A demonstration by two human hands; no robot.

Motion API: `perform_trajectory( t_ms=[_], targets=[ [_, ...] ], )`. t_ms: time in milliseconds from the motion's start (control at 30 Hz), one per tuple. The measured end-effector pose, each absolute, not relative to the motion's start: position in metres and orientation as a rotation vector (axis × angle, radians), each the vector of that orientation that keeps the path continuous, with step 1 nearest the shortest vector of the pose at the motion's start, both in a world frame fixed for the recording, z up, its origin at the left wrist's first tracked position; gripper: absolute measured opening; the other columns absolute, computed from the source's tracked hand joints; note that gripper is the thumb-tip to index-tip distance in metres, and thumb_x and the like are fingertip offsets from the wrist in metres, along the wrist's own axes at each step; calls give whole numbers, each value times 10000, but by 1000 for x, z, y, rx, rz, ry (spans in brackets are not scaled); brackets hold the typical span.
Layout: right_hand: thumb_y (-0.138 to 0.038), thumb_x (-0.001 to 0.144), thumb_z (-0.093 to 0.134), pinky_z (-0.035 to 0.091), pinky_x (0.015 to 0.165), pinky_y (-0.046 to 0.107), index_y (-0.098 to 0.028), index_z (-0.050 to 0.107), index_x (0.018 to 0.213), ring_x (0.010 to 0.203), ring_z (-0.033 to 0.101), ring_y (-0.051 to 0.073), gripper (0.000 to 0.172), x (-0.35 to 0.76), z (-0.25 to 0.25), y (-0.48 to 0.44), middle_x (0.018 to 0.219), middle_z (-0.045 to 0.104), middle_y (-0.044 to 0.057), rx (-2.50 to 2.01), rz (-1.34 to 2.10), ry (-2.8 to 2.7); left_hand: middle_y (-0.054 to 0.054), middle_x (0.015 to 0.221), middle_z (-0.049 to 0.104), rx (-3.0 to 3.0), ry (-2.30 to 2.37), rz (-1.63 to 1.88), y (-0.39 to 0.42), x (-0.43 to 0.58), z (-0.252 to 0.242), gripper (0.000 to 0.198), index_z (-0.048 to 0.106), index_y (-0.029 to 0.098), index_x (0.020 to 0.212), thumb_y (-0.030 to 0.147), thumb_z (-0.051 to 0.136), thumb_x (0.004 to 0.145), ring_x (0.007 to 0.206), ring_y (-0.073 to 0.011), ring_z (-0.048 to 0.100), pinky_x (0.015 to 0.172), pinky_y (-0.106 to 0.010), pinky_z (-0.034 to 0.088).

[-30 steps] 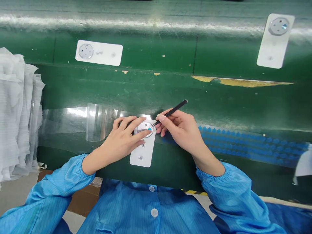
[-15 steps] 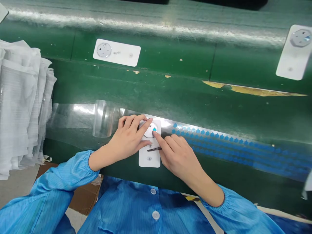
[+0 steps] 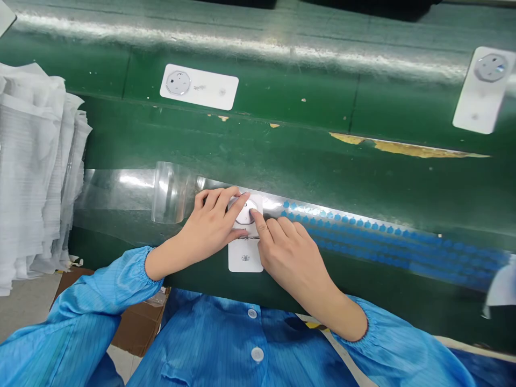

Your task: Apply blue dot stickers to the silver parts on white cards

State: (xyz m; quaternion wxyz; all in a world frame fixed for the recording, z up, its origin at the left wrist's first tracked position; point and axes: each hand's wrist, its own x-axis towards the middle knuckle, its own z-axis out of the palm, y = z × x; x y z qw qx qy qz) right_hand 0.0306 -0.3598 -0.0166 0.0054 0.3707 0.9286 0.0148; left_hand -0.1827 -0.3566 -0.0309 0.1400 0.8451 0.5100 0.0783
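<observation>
A small white plate (image 3: 245, 259) with a round silver part (image 3: 246, 210) at its far end lies on the near edge of the green belt (image 3: 282, 156). My left hand (image 3: 209, 228) grips the plate's far end, fingers over the round part and thumb on the plate's middle. My right hand (image 3: 288, 252) presses its index fingertip onto the round part, covering the blue dot. The other fingers are curled over thin dark tweezers (image 3: 250, 237), of which only the tip shows under the hand.
A clear film strip (image 3: 169, 191) runs along the belt edge, with rows of blue dots (image 3: 382, 236) to the right. Two more white plates (image 3: 199, 87) (image 3: 481, 91) lie farther back. White stacked sheets (image 3: 36, 177) stand at left; a cardboard box (image 3: 129, 328) sits below.
My right hand swung the tweezers down from pointing at the round part, tucked them under the palm, and its index finger now presses on the blue dot there. The left hand stayed put.
</observation>
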Motion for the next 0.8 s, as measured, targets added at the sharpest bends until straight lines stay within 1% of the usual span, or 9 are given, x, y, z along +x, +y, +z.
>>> perform_trajectory(
  t_ms=[167, 300, 400, 600, 800],
  targets=[
    [-45, 986, 459, 344, 662, 372, 20, 626, 1349, 759, 458, 240, 405, 35, -11, -355, 744, 582, 78, 1129, 39, 2962, -198, 1426, 537, 2431, 1496, 238, -357, -183, -31, 655, 450, 130, 1519, 531, 583, 1018, 1315, -351, 467, 1067, -496, 343],
    [-38, 983, 481, 353, 664, 364, 10, 644, 1321, 754, 459, 233, 379, 35, -15, -354, 727, 570, 61, 1080, 39, 3033, -200, 1436, 532, 2440, 1477, 240, -357, -184, -33, 643, 440, 128, 1524, 509, 582, 1026, 1314, -348, 471, 1067, -498, 339],
    [-21, 952, 507, 369, 677, 374, 14, 633, 1340, 768, 478, 244, 409, 33, -17, -353, 746, 581, 69, 1130, 53, 3008, -200, 1426, 538, 2446, 1487, 262, -358, -184, -35, 669, 449, 120, 1514, 516, 622, 1004, 1308, -346, 479, 1061, -493, 340],
    [-19, 902, 538, 408, 686, 382, -77, 618, 1402, 779, 524, 260, 510, 33, -18, -356, 787, 603, 80, 1169, 128, 2911, -183, 1436, 539, 2405, 1504, 248, -360, -185, -34, 724, 432, 137, 1527, 495, 703, 959, 1312, -344, 483, 1067, -504, 353],
    [33, 826, 510, 460, 678, 392, -78, 606, 1406, 761, 554, 270, 598, 32, -47, -368, 812, 604, 92, 1156, 368, 2981, -172, 1464, 530, 2323, 1525, 243, -362, -186, -36, 817, 418, 161, 1540, 514, 774, 895, 1329, -353, 479, 1098, -540, 370]
  ],
)
